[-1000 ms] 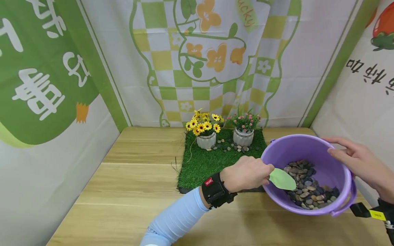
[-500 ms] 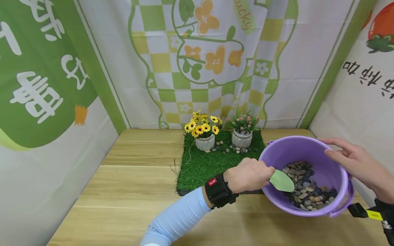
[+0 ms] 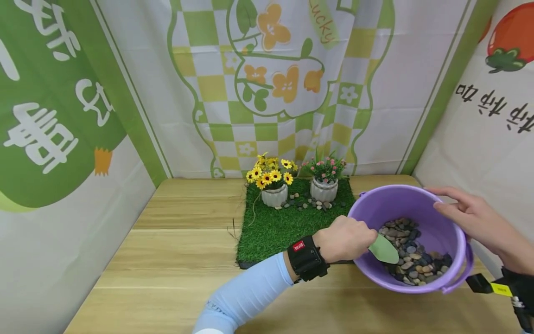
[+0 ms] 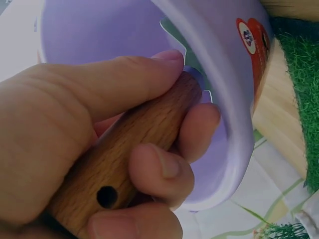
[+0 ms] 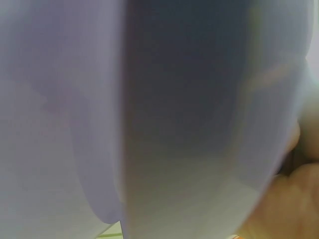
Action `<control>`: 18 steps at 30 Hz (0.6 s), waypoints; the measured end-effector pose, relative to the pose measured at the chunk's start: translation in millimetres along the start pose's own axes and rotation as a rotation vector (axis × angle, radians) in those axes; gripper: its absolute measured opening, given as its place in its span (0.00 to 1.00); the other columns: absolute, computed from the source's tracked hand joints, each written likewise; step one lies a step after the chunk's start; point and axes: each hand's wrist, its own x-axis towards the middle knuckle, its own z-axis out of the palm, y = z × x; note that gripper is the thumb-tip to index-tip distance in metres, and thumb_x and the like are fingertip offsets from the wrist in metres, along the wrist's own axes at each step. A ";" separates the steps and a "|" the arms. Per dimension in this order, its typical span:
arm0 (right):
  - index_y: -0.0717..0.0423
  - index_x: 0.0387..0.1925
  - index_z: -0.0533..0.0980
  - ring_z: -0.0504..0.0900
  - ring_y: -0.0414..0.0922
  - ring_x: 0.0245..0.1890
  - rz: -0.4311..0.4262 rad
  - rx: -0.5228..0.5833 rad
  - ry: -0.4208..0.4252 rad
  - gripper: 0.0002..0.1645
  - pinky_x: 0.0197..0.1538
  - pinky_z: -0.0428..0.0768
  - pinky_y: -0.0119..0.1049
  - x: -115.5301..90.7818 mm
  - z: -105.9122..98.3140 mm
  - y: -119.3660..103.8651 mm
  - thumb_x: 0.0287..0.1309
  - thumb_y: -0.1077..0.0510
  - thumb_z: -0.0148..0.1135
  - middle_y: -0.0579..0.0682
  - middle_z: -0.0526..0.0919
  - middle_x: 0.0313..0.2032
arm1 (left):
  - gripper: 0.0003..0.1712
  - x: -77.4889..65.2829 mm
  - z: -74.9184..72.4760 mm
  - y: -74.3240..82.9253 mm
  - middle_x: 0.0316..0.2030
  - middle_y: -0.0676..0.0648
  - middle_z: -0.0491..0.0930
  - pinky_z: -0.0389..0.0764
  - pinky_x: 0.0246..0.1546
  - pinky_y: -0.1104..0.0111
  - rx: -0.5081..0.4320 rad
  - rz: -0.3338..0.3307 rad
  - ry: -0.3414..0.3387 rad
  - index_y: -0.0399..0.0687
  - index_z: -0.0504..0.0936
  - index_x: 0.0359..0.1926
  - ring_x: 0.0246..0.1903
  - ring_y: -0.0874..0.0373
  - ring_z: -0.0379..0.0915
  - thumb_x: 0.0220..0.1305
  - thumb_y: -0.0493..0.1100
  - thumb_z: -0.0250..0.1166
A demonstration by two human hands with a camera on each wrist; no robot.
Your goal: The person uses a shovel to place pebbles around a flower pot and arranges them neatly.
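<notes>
In the head view, my left hand (image 3: 345,239) grips a small garden trowel with a pale green blade (image 3: 384,249). The left wrist view shows its wooden handle (image 4: 134,144) wrapped by the fingers and thumb. The blade points down inside a purple bucket (image 3: 392,192), over or against the pebbles (image 3: 410,260) at its bottom; contact is hard to tell. On the bucket's right side, my right hand (image 3: 475,218) holds the rim, which tilts the opening towards me. A close, blurred bucket wall (image 5: 60,124) fills most of the right wrist view.
Behind the left arm lies a square of artificial turf (image 3: 267,236) on the wooden table (image 3: 167,269). A pot of yellow flowers (image 3: 274,195) and a pot of pink flowers (image 3: 323,189) stand on it, with several loose pebbles (image 3: 297,203) around. Printed cloth walls enclose the table.
My left hand has moved slightly right towards the bucket, and the trowel blade now points more steeply down into it. The right hand keeps its hold on the rim. The head view has shifted a little.
</notes>
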 end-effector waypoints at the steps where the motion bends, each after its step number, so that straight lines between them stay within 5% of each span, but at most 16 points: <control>1: 0.46 0.73 0.58 0.88 0.50 0.29 -0.006 0.001 -0.002 0.30 0.29 0.85 0.46 0.0 -0.1 -0.2 0.75 0.47 0.47 0.54 0.87 0.34 | 0.04 1.9 0.4 0.6 0.30 0.59 0.80 0.75 0.22 0.72 -0.002 -0.002 -0.007 0.60 0.80 0.38 0.26 0.67 0.75 0.68 0.51 0.62; 9: 0.44 0.72 0.60 0.88 0.48 0.24 -0.063 0.001 0.023 0.27 0.25 0.84 0.45 0.8 0.8 1.0 0.75 0.53 0.47 0.48 0.87 0.28 | 0.10 16.5 2.3 3.8 0.26 0.61 0.75 0.74 0.21 0.73 -0.030 -0.017 -0.073 0.61 0.75 0.28 0.24 0.68 0.70 0.68 0.49 0.63; 18: 0.45 0.73 0.59 0.88 0.52 0.28 -0.016 0.002 0.000 0.29 0.27 0.84 0.47 -1.5 1.3 -2.5 0.75 0.48 0.47 0.53 0.87 0.31 | 0.02 33.4 13.1 17.0 0.34 0.63 0.81 0.79 0.31 0.71 -0.009 -0.050 -0.182 0.66 0.80 0.36 0.32 0.67 0.76 0.67 0.49 0.63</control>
